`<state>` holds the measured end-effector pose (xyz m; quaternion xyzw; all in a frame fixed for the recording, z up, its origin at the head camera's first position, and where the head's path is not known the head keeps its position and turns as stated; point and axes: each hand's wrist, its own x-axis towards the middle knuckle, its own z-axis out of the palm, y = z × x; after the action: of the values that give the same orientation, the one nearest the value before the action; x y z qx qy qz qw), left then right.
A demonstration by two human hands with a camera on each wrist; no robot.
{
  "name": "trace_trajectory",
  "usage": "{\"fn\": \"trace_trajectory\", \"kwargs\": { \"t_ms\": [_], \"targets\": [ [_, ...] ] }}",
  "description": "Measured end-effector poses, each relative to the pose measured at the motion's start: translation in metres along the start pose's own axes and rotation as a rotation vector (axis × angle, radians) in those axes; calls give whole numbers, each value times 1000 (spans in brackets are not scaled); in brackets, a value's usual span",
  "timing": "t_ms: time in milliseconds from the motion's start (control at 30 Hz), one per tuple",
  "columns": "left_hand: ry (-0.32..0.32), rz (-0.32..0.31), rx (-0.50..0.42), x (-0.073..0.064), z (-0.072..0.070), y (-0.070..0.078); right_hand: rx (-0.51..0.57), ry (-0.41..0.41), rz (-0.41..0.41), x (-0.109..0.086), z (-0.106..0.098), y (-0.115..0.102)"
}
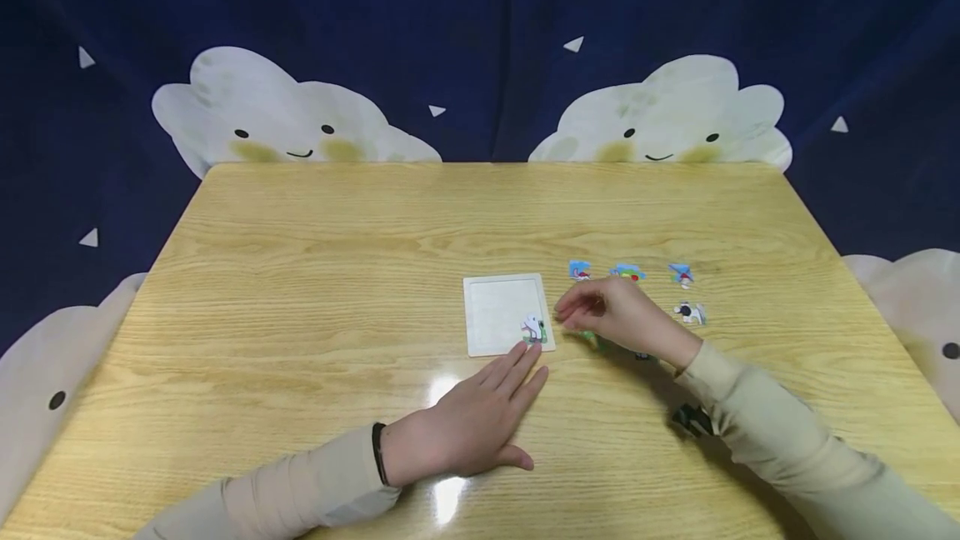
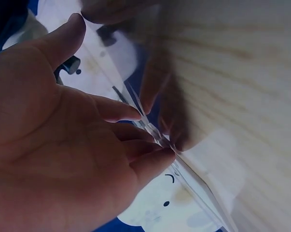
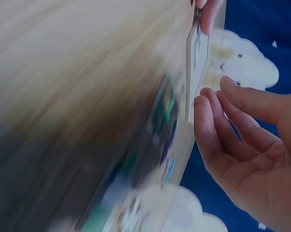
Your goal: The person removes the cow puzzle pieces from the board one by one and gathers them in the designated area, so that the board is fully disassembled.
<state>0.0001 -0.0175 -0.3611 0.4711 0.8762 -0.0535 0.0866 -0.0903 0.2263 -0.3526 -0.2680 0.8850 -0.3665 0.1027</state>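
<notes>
A pale square puzzle tray [image 1: 495, 307] lies on the table, with one puzzle piece [image 1: 533, 327] in its near right corner. My left hand [image 1: 480, 419] has straight fingers, their tips at the tray's near edge by that piece. Just right of the tray hovers my right hand [image 1: 618, 315], fingers bent loosely. In the right wrist view the right hand [image 3: 246, 135] shows a gap between thumb and fingers and nothing held. Beneath it, a greenish piece [image 1: 591, 340] is partly covered.
Loose puzzle pieces lie right of the tray: a blue one [image 1: 579, 270], a colourful one [image 1: 628, 272], one with a red shape [image 1: 682, 275], a black-and-white one [image 1: 690, 312] and a dark one [image 1: 643, 355]. Behind the wooden table [image 1: 337, 223] hangs a dark blue cloud-patterned curtain [image 1: 480, 32].
</notes>
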Motion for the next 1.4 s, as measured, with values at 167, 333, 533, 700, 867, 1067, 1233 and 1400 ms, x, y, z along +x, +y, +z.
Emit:
{"fn": "trace_trajectory", "kwargs": {
  "t_ms": [167,333,533,700,867,1067,1233,1400],
  "targets": [
    [4,-13,-9,-6,3,-1,-23,-18,-23,19,14,-8],
    [-2,-15,11,-8,4,-1,-26,-35,-6,28,20,-13],
    [-3,-25,31,-8,5,0,-22,-36,10,31,23,-14],
    [-3,-29,48,-7,4,1,-23,-41,5,32,23,-14],
    [-8,-35,69,-7,4,1,5,-37,1,32,20,-13],
    [-13,-41,63,-8,3,1,25,-7,-13,29,20,-14],
    [-17,-41,69,-9,3,1,43,10,3,26,23,-15],
    [-16,-48,75,-8,4,1,63,-17,15,25,27,-15]
  ]
}}
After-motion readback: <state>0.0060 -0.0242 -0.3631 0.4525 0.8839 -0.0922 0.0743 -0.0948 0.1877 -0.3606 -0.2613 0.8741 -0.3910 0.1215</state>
